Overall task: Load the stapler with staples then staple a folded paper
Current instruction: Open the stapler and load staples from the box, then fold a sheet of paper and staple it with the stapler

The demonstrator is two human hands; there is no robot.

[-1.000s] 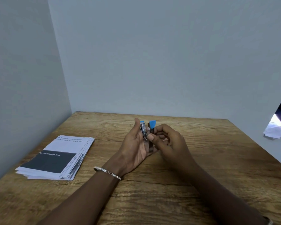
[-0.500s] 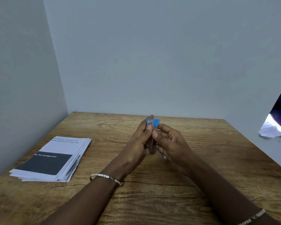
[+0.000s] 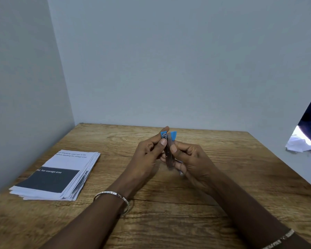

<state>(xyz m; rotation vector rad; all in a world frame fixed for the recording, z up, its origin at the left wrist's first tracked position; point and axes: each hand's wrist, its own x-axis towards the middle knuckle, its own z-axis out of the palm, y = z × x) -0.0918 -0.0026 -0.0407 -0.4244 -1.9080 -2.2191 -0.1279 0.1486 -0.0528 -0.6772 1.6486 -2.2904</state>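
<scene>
Since a second ago our left hand (image 3: 145,157) has folded its thumb onto the small blue-and-metal stapler (image 3: 168,155). We hold it upright and sprung open just above the brown wooden desk (image 3: 223,177), and our right hand (image 3: 192,159) pinches its other leaf. We count one stapler with two blue tips, and one stack of printed white papers (image 3: 61,173) lying at left.
</scene>
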